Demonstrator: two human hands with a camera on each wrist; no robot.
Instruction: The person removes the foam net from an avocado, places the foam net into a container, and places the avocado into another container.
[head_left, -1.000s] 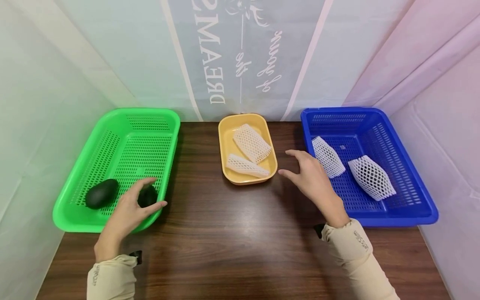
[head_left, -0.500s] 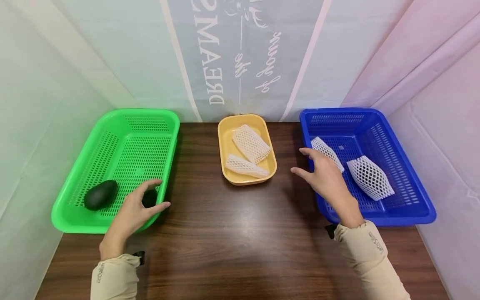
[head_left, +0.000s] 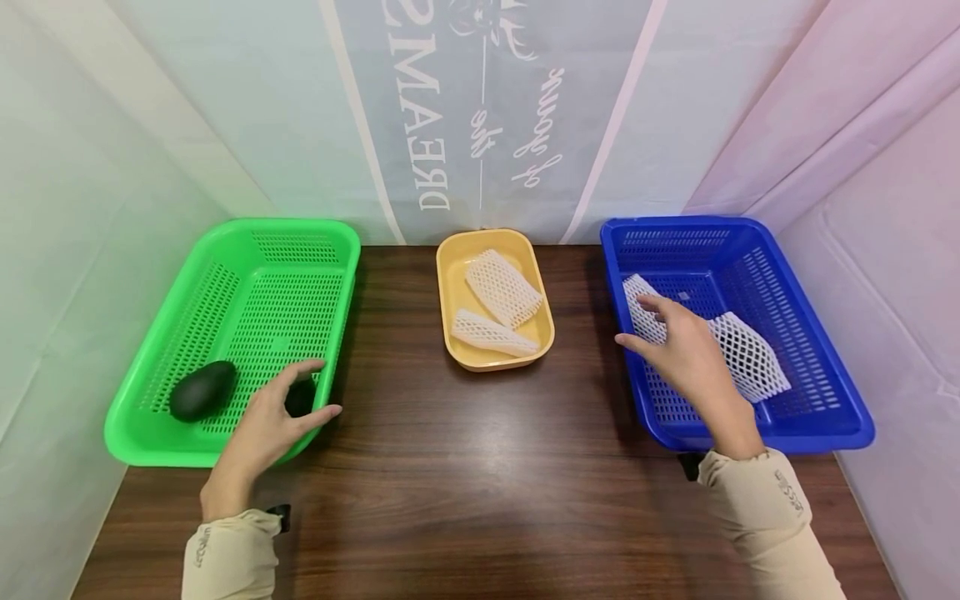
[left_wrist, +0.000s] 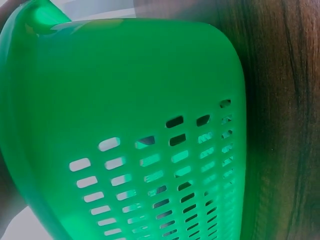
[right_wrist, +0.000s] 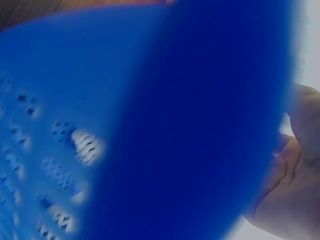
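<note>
My left hand (head_left: 258, 437) is over the front right corner of a green basket (head_left: 120, 433), thumb and fingers spread apart. Between them a black avocado-like fruit (head_left: 300, 398) shows, partly hidden by the hand; contact cannot be told. Another black egg-shaped fruit (head_left: 202, 391) lies to the left. Across the table, my right hand (head_left: 697, 367) hovers above the left side of a blue basket (head_left: 855, 429), its fingers apart. Beneath them lies a white foam net sleeve (head_left: 637, 300), partly covered. A bulging net sleeve (head_left: 753, 358) is farther right, its inside dark through the mesh.
In the middle, a small yellow tray (head_left: 444, 292) contains two flattened white foam net sleeves (head_left: 502, 287). Brown wooden tabletop (head_left: 472, 467) lies between the baskets. A printed cloth (head_left: 480, 125) hangs behind. Basket walls fill most of both wrist views.
My right hand has moved right, from beside the yellow tray to over the blue basket. The left hand shifted slightly right, then stayed nearly still.
</note>
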